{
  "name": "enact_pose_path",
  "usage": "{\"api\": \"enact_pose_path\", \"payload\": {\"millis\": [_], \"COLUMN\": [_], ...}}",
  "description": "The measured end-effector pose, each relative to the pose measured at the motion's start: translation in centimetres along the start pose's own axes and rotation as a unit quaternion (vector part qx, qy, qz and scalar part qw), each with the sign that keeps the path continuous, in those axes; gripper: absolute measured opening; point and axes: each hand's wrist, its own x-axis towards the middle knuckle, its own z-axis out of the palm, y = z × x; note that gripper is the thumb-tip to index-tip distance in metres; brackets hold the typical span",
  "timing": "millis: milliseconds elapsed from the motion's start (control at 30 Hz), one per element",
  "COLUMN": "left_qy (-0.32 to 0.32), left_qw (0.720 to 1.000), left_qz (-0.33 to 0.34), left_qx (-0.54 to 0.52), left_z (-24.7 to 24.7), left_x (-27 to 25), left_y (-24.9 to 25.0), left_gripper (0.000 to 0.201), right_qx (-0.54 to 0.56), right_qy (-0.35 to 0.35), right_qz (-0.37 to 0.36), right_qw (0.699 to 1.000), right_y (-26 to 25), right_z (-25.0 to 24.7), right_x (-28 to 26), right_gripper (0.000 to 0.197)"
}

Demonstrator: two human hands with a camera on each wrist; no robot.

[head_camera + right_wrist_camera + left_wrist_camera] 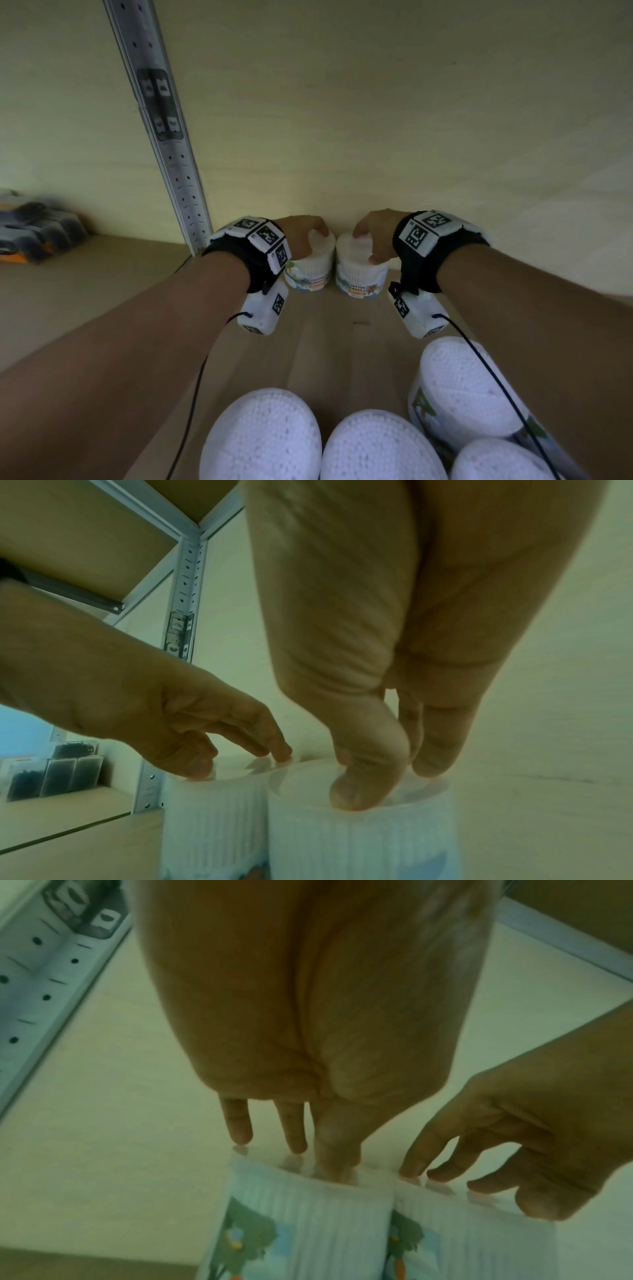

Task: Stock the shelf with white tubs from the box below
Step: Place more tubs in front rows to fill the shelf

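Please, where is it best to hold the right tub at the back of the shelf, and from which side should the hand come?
Probably by its lid rim, from above. The right tub stands upright, touching the left tub and close to the back wall, so its sides are poorly reachable. The right hand already has its fingertips on the lid.

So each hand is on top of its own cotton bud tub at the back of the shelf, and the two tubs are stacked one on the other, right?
Not stacked. The head view shows the left tub and the right tub standing side by side on the shelf by the back wall. The rest holds: the left hand is on top of one, the right hand on the other.
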Motion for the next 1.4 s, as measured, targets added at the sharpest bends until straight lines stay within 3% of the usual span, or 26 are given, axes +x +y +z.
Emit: {"api": "enact_pose_path", "payload": {"millis": [133, 233, 333, 467, 733, 1200, 1400], "left_qy": [-0.024, 0.043, 0.087, 0.092, 0.051, 0.037, -0.004], "left_qw": [0.999, 0.998, 0.993, 0.993, 0.998, 0.999, 0.999], "left_qz": [0.005, -0.030, -0.079, -0.073, -0.021, 0.016, 0.038], "left_qx": [-0.024, -0.037, -0.009, 0.017, 0.002, 0.010, 0.016], "left_z": [-0.6, 0.0, 1.0, 1.6, 0.2, -0.1, -0.2], "left_x": [-0.5, -0.6, -0.3, -0.1, -0.3, -1.0, -3.7], "left_y": [0.3, 0.2, 0.1, 0.0, -1.0, -0.7, 0.3], "left_gripper": [0.053, 0.037, 0.049, 0.054, 0.047, 0.047, 0.049], "right_qx": [-0.003, -0.003, -0.011, -0.008, -0.023, -0.062, -0.109], "right_qy": [0.001, 0.002, 0.008, 0.019, 0.018, -0.007, -0.026], "right_qz": [0.001, 0.001, 0.000, -0.004, -0.007, -0.016, -0.037], "right_qw": [1.000, 1.000, 1.000, 1.000, 1.000, 0.998, 0.993], "right_y": [0.0, 0.0, 0.0, 0.1, 0.0, -0.7, -1.6], "right_z": [0.0, 0.1, 0.1, 0.2, 0.0, 0.0, 0.7], "right_x": [0.0, 0.0, 0.0, 0.0, -0.1, -0.6, -1.7], "right_gripper": [0.063, 0.064, 0.063, 0.060, 0.060, 0.061, 0.038]}}
